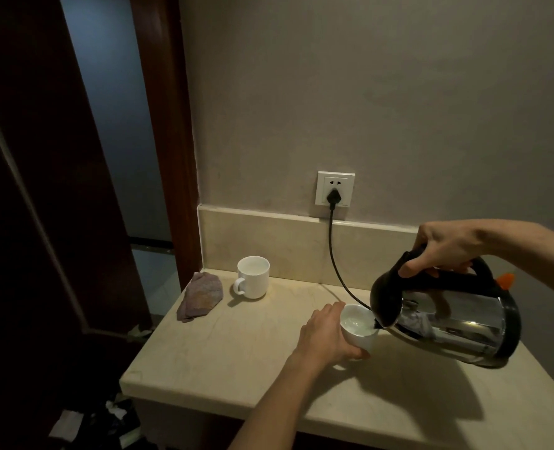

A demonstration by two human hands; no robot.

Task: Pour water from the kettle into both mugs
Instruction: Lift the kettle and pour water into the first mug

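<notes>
A steel kettle with a black lid and handle is tilted to the left, its spout over the rim of a white mug. My right hand grips the kettle's black handle from above. My left hand wraps around the left side of this near mug, which stands on the beige counter. Water shows inside the mug. A second white mug stands upright at the back left of the counter, handle toward the front left, apart from both hands.
A crumpled purple-grey cloth lies left of the far mug. A black cord runs from the wall socket down behind the near mug. A dark wooden door frame stands at left; litter lies on the floor below.
</notes>
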